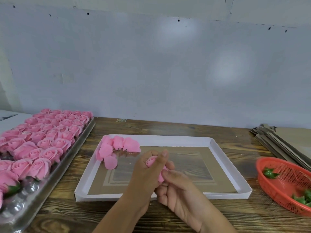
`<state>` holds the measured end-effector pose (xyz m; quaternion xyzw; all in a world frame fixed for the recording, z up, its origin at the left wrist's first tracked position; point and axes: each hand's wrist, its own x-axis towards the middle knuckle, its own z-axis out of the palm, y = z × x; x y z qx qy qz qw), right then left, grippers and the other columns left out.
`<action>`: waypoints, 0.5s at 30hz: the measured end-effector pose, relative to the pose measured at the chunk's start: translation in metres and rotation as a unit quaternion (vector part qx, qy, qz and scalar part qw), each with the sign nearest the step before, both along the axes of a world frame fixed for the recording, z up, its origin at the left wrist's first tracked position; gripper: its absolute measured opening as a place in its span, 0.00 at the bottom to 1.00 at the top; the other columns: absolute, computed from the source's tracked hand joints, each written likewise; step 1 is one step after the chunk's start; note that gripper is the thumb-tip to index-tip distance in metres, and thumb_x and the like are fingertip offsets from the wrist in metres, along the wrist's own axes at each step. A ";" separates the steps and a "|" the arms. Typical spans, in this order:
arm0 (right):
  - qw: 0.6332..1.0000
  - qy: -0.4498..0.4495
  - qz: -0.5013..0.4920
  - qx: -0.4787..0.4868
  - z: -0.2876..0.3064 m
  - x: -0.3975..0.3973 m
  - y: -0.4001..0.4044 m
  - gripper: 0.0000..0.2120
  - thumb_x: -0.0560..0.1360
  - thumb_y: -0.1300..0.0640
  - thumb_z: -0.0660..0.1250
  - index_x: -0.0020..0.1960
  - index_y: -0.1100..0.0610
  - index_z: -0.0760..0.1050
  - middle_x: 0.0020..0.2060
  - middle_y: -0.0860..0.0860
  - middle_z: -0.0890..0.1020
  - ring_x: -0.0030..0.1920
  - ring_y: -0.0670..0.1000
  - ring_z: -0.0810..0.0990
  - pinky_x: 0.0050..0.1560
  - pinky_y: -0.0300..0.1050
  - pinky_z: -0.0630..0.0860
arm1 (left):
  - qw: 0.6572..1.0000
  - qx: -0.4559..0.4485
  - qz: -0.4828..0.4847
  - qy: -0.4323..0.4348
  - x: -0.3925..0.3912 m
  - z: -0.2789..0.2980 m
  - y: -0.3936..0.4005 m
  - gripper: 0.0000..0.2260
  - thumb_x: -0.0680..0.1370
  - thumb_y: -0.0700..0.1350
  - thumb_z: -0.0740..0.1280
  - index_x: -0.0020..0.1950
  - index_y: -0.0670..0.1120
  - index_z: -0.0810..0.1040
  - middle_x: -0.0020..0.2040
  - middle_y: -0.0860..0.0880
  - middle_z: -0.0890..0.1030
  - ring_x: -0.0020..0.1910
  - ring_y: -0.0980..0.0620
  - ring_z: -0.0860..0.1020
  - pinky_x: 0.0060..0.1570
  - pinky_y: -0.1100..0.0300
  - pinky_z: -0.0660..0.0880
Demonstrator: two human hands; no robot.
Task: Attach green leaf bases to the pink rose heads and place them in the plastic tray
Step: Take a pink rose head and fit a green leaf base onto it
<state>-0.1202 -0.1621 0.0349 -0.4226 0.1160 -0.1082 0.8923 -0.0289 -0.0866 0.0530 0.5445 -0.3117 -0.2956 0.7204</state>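
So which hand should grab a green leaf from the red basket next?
Probably the right hand. The red basket with the green leaf bases sits on the right side of the table, nearer that hand. The left hand grips the pink rose head and can keep holding it.

Soft, even light, pretty bright. Two hazy glare blobs on the wall (232, 64) around 1 o'clock. Whole frame's slightly blurry, edges bend wide-angle style.

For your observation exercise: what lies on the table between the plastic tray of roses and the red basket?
In the head view, a shallow white cardboard box lies between the plastic tray and the red basket, with loose rose heads in its far left corner.
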 end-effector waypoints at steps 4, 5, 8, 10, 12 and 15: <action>0.999 0.003 0.010 0.047 0.001 -0.003 -0.001 0.10 0.76 0.55 0.67 0.47 0.62 0.82 0.31 0.56 0.77 0.29 0.48 0.76 0.30 0.37 0.75 | 1.000 -0.002 -0.014 -0.001 -0.001 0.000 0.001 0.17 0.67 0.63 0.70 0.37 0.50 0.82 0.40 0.47 0.85 0.30 0.48 0.75 0.32 0.58 0.75; 0.998 0.009 0.018 0.057 0.002 -0.004 -0.001 0.12 0.77 0.54 0.65 0.47 0.62 0.81 0.31 0.56 0.77 0.28 0.48 0.76 0.29 0.37 0.75 | 1.000 -0.004 -0.017 0.001 -0.001 0.000 0.001 0.17 0.66 0.64 0.70 0.36 0.50 0.81 0.40 0.47 0.85 0.28 0.49 0.74 0.29 0.60 0.74; 0.999 0.031 0.000 0.028 0.001 -0.002 0.001 0.15 0.77 0.51 0.64 0.50 0.64 0.78 0.34 0.58 0.77 0.29 0.50 0.76 0.31 0.39 0.75 | 1.000 -0.009 0.006 0.020 -0.002 -0.001 -0.001 0.17 0.66 0.63 0.71 0.35 0.48 0.80 0.37 0.45 0.83 0.28 0.54 0.76 0.27 0.62 0.75; 0.999 0.024 -0.035 -0.034 -0.001 0.002 0.003 0.17 0.76 0.54 0.69 0.58 0.66 0.76 0.39 0.61 0.77 0.34 0.52 0.77 0.35 0.41 0.76 | 0.998 -0.008 0.033 0.052 -0.002 -0.003 -0.003 0.18 0.67 0.60 0.71 0.38 0.45 0.79 0.35 0.46 0.80 0.31 0.53 0.78 0.29 0.62 0.76; 0.995 0.018 -0.063 -0.076 -0.003 0.003 0.004 0.22 0.73 0.58 0.73 0.63 0.67 0.73 0.44 0.62 0.77 0.38 0.53 0.77 0.38 0.42 0.76 | 0.997 -0.002 0.042 0.059 -0.002 -0.005 -0.005 0.20 0.69 0.60 0.70 0.42 0.42 0.79 0.36 0.46 0.80 0.34 0.52 0.78 0.32 0.61 0.77; 0.992 0.006 -0.079 -0.098 -0.003 0.002 0.002 0.17 0.73 0.57 0.74 0.55 0.67 0.75 0.41 0.60 0.78 0.37 0.51 0.77 0.38 0.40 0.77 | 0.999 0.014 0.017 0.024 0.000 -0.006 -0.002 0.18 0.70 0.59 0.71 0.45 0.44 0.81 0.39 0.46 0.82 0.37 0.52 0.81 0.35 0.62 0.78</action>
